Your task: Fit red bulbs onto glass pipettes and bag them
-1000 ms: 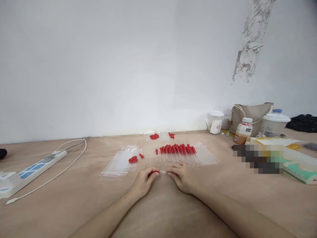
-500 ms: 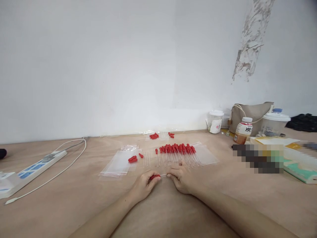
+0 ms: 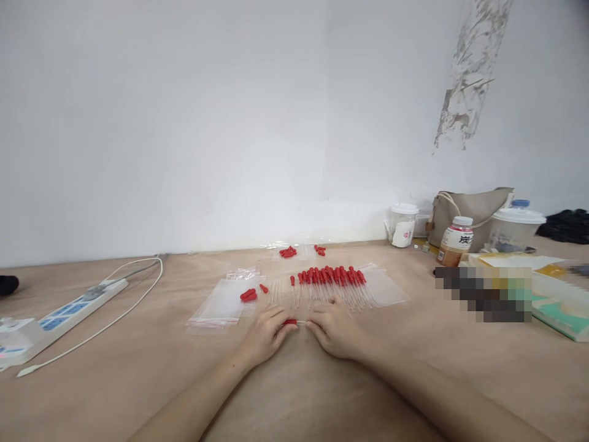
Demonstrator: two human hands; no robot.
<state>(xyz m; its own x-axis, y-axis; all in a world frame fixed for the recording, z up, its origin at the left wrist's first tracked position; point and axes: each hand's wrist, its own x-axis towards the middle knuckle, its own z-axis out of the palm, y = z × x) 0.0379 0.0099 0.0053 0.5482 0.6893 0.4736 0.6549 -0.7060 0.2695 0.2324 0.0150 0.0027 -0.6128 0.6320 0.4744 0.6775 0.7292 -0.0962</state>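
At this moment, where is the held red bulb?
In the head view, below centre, the red bulb is in the left hand, with a thin tube between it and the right hand.

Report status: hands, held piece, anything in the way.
Left hand pinching red bulb; right hand on thin tube. Bulb and tube in line. Red-topped tubes close beyond right hand.
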